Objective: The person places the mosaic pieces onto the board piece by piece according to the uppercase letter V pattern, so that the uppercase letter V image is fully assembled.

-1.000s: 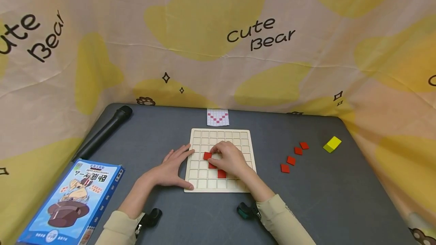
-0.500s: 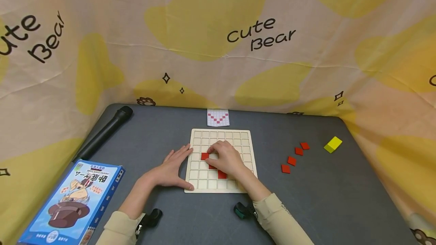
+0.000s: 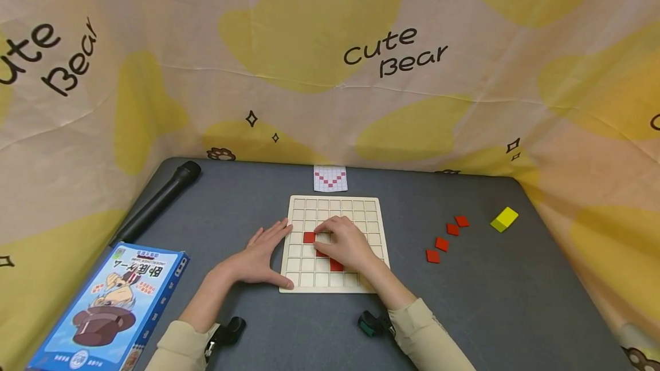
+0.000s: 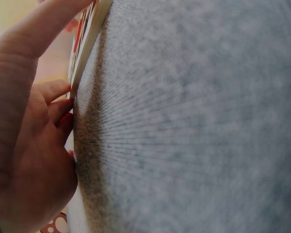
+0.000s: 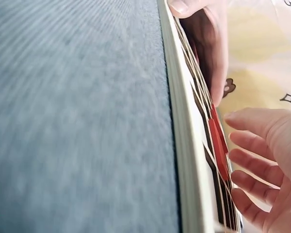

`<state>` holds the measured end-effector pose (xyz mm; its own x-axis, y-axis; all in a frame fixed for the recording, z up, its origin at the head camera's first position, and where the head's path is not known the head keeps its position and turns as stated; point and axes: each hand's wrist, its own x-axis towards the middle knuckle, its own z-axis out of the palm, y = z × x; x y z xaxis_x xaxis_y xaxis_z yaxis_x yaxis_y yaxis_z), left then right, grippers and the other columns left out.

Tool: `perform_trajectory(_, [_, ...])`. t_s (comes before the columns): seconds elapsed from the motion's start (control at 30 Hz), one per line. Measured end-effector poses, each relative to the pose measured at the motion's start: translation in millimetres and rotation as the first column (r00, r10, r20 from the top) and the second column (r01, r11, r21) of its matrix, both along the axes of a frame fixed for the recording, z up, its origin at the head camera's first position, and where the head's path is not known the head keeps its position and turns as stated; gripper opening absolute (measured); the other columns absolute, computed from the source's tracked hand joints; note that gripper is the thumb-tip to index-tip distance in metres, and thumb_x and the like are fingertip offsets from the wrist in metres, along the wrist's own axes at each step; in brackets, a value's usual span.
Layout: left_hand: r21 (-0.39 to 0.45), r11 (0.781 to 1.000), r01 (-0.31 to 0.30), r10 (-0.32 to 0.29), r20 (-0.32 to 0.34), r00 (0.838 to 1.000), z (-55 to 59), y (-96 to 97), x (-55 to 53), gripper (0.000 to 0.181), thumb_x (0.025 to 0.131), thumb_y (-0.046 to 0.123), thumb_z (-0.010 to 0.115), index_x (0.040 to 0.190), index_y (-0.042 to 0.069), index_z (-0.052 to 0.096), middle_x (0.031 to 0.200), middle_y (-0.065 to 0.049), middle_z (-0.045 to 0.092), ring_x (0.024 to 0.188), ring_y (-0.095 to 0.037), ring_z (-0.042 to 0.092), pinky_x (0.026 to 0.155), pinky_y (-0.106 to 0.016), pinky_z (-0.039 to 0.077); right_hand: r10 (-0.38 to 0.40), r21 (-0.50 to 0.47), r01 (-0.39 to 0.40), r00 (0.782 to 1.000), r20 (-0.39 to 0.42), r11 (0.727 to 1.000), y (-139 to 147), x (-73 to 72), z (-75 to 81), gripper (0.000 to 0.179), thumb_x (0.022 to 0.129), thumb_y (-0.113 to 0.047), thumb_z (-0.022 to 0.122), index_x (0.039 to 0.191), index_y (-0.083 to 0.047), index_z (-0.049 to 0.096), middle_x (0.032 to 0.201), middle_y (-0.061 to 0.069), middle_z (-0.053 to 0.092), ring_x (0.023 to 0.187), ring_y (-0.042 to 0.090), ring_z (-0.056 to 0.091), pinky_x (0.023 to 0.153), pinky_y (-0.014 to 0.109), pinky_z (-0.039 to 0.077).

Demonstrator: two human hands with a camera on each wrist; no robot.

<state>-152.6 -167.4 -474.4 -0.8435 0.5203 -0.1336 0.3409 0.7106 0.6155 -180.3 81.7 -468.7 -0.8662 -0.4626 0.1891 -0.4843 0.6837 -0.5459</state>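
A cream grid board lies flat, and three red square tiles show on it in a slanting row. The upper-left red tile sits in a grid cell, with the right hand's fingertips just to its right. The middle tile is partly covered by the right hand; the lower-right tile lies below that hand. In the right wrist view the right fingers are loosely bent, with nothing between them. My left hand is spread along the board's left edge, thumb at the near corner.
Several loose red tiles lie to the right, with a yellow block beyond them. A small patterned card lies behind the board. A black microphone and a blue game box are on the left.
The upper-left tile has slid slightly left into its cell, together with the right fingertips, which now sit at its right side. The left hand has stayed in place.
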Motion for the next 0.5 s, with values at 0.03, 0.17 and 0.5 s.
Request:
perform_trajectory(0.03, [0.002,1.0,-0.001,0.001,0.002,1.0,0.0,0.2,0.1,0.122,0.064,0.061,0.083,0.155,0.007,0.023,0.162,-0.013,0.014,0.148,-0.032,0.011,0.116,-0.056,0.004,0.002,-0.022,-0.001,1.0,0.007,1.0,3,0.8,0.6,0.021,0.084,-0.028,0.075,0.102,-0.017,0.074,0.106,-0.005,0.067,0.1,0.016,0.056,0.086,0.034,0.048])
perform_trajectory(0.17, [0.008,1.0,-0.004,0.004,0.005,1.0,0.3,1.1,0.5,0.122,0.064,0.061,0.083,0.155,0.006,0.023,0.162,-0.013,0.014,0.148,-0.032,0.011,0.116,-0.056,0.004,-0.002,-0.082,0.002,1.0,0.007,0.997,19,2.6,2.7,0.02,0.085,-0.024,0.075,0.103,-0.015,0.073,0.106,-0.003,0.068,0.101,0.017,0.058,0.088,0.035,0.047])
perform_trajectory(0.5, [0.008,1.0,-0.012,0.012,0.006,1.0,1.3,1.7,1.4,0.123,0.062,0.061,0.084,0.155,0.006,0.023,0.162,-0.013,0.015,0.148,-0.033,0.012,0.116,-0.057,0.004,-0.085,-0.1,0.085,0.996,-0.001,0.991,78,8.5,7.5,0.021,0.084,-0.02,0.077,0.105,-0.014,0.074,0.105,-0.004,0.069,0.095,0.018,0.06,0.079,0.037,0.049])
